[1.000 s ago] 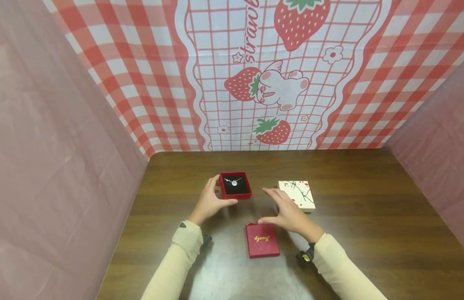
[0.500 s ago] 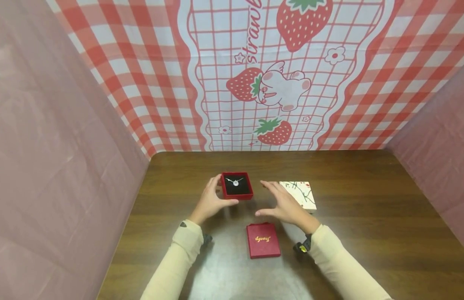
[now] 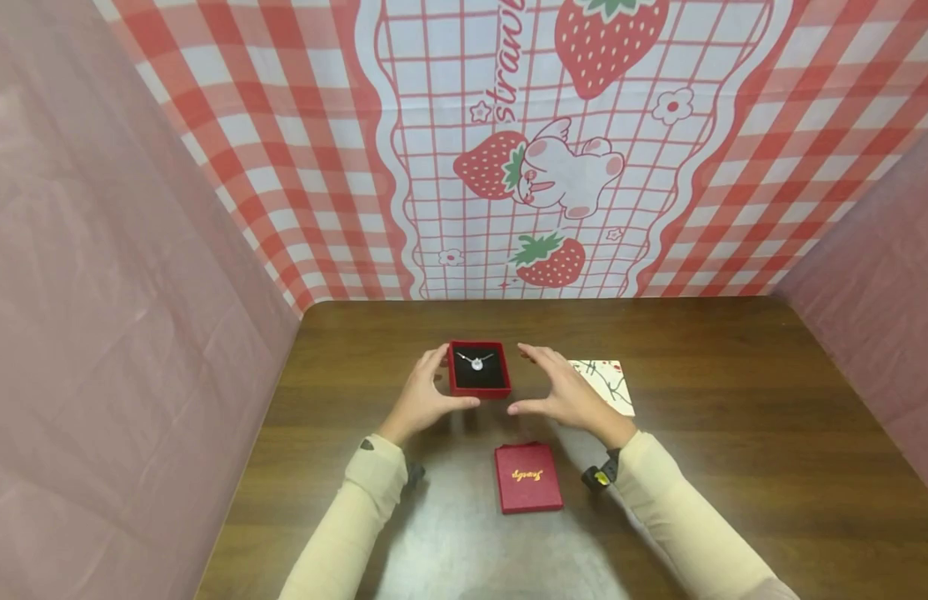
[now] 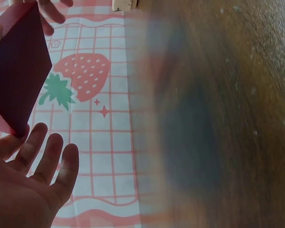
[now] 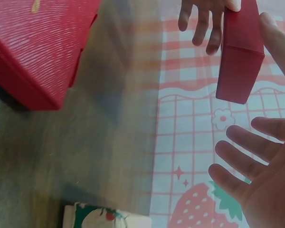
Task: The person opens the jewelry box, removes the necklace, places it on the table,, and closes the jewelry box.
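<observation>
A red jewelry box (image 3: 480, 392) without its lid shows a black insert and a silver necklace (image 3: 476, 363) with a round pendant. My left hand (image 3: 421, 398) pinches this box at its left side, thumb at the near edge and fingertips at the far one. In the left wrist view the box (image 4: 23, 71) is tilted and lifted off the table. My right hand (image 3: 572, 395) is just right of the box, thumb and fingers spread and apart from it. The right wrist view also shows its fingers (image 5: 242, 142) free of the box.
A red lid (image 3: 529, 479) with gold lettering lies on the wooden table (image 3: 734, 433) nearer to me. A cream floral box (image 3: 610, 385) sits behind my right hand, partly hidden by it. Checked strawberry cloth (image 3: 464, 225) hangs at the back, and pink cloth (image 3: 134, 317) lines the sides.
My right hand has moved left and forward, from above the red lid to beside the box. The left hand and the held box have shifted slightly right.
</observation>
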Demonstrator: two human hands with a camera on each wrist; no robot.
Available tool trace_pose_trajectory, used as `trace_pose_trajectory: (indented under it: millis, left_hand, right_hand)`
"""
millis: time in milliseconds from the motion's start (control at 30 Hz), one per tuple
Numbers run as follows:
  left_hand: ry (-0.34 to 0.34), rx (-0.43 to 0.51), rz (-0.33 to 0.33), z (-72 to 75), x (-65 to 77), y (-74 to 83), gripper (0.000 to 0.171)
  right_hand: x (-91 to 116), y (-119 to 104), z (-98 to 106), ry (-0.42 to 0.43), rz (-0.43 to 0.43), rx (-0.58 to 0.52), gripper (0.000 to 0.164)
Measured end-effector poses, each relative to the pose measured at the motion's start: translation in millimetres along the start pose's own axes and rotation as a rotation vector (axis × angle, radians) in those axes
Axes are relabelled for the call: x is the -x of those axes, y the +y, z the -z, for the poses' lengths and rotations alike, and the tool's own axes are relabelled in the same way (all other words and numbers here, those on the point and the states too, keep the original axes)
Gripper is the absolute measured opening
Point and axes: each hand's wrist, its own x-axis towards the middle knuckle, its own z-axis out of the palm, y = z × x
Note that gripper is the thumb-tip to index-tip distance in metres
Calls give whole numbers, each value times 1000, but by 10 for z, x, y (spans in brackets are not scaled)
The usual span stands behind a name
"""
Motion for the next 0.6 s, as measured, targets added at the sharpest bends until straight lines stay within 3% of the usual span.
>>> trace_pose_trajectory:
  millis: [600]
  left_hand:
    - [-16,12,-54,-34,11,5,100]
  right_hand:
    - [-118,-72,-30,-69,-65,-58,98]
